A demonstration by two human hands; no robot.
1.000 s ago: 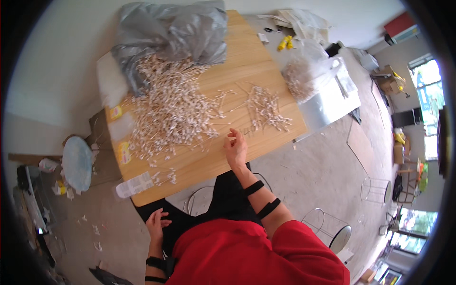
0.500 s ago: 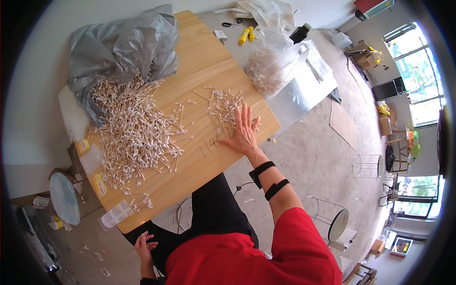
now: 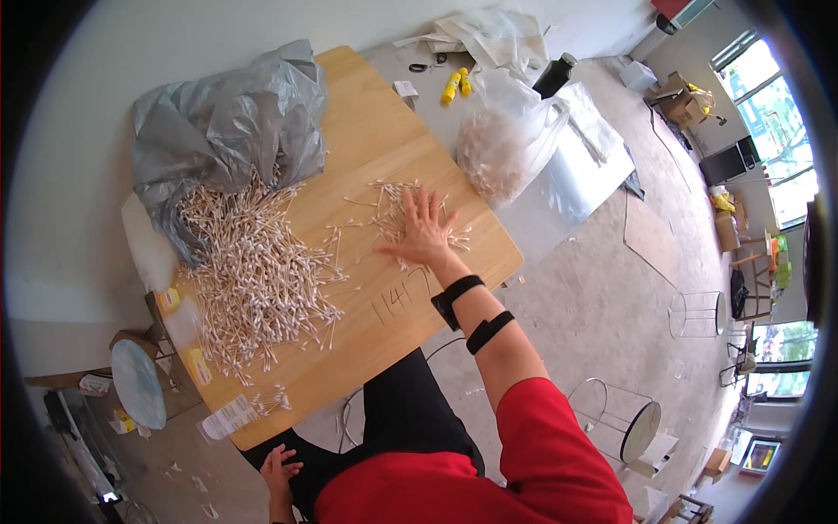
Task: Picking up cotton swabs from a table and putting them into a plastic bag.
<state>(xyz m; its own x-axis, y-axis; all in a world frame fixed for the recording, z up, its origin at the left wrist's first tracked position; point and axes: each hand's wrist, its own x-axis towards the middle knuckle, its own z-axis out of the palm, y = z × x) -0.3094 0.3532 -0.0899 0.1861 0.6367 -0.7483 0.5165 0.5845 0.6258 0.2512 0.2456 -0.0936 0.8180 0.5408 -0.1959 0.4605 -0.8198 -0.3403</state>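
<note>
My right hand [image 3: 425,234] lies palm down with its fingers spread over a small scatter of cotton swabs [image 3: 390,205] on the wooden table [image 3: 371,113]. Part of that scatter is hidden under the palm. A much larger heap of cotton swabs [image 3: 253,275] covers the left side of the tabletop, spilling from a grey plastic bag [image 3: 236,122]. Down by my thigh, below the table's near edge, my left hand [image 3: 279,470] rests with loosely bent fingers and nothing visible in it.
Beyond the table's right side stand a clear bag of swabs [image 3: 506,144], a dark bottle [image 3: 555,76] and yellow tubes [image 3: 450,87]. A small bunch of swabs [image 3: 272,399] lies beside a printed label card [image 3: 229,417] at the near left corner. Stools [image 3: 642,430] stand on the floor.
My right hand has shifted left from the small scatter's right edge onto its middle, uncovering more of the dark handwriting on the wood. The whole view has tilted slightly. My left hand stays by my thigh.
</note>
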